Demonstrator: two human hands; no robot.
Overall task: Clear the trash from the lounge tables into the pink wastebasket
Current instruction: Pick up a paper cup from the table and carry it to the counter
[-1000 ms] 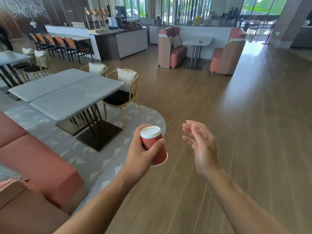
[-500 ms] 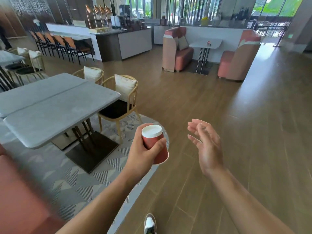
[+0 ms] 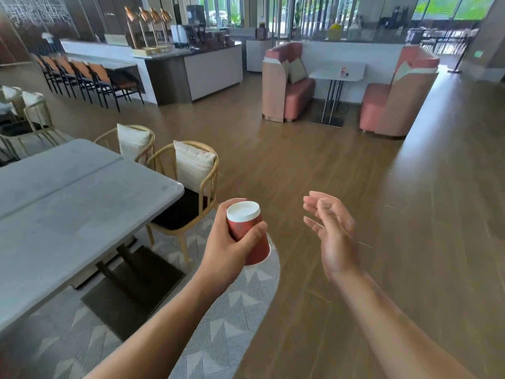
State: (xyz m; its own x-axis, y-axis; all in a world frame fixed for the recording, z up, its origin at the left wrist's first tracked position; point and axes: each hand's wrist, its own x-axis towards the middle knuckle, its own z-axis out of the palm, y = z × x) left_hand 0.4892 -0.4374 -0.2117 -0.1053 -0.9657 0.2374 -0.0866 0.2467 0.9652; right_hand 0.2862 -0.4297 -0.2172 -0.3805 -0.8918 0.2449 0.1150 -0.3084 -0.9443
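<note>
My left hand (image 3: 225, 247) grips a red paper cup (image 3: 250, 236), held upside down with its white bottom facing up, in front of me above the floor. Beside it, my right hand (image 3: 332, 231) hangs in the air with relaxed fingers and holds nothing. A small red thing (image 3: 343, 70) stands on the far white booth table (image 3: 328, 73). No pink wastebasket is in view.
A long grey table (image 3: 68, 214) fills the left, with two cushioned wicker chairs (image 3: 191, 184) at its right end on a patterned rug (image 3: 226, 318). Pink booth sofas (image 3: 289, 86) stand far ahead, a counter (image 3: 191, 67) with bar chairs far left. Wooden floor (image 3: 410, 214) spreads ahead and right.
I have walked forward: the grey table and chairs have slid nearer and to the left, and the pink sofa at my lower left has left the view. Both hands keep their pose.
</note>
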